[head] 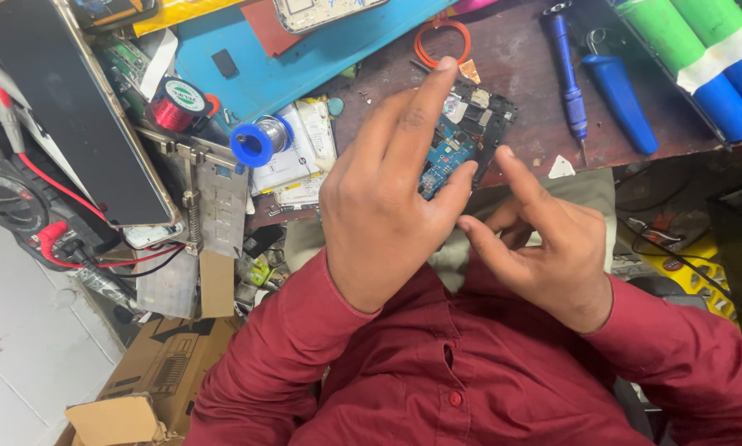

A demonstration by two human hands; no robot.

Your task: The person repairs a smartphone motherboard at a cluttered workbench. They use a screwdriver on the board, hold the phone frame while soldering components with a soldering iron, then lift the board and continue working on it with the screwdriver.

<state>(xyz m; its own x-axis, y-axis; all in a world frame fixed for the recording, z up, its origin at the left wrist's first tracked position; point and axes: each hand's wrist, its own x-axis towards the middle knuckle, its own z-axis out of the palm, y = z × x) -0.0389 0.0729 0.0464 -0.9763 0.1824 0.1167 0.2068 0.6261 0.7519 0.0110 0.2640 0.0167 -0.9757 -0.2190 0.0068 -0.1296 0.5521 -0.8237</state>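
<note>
Head view: left hand [387, 206] pinches a bare phone circuit board [462, 136] at bench edge, twelve o'clock; right hand [544, 244], fingers loosely spread, touches its lower edge. Board stripped; blue screwdrivers [611, 91] idle at two o'clock.

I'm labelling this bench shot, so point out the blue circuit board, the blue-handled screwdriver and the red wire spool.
blue circuit board [445, 155], head view, on its bare blue middle.
blue-handled screwdriver [567, 70], head view, on its handle.
red wire spool [175, 107], head view, on the wound wire.
</note>
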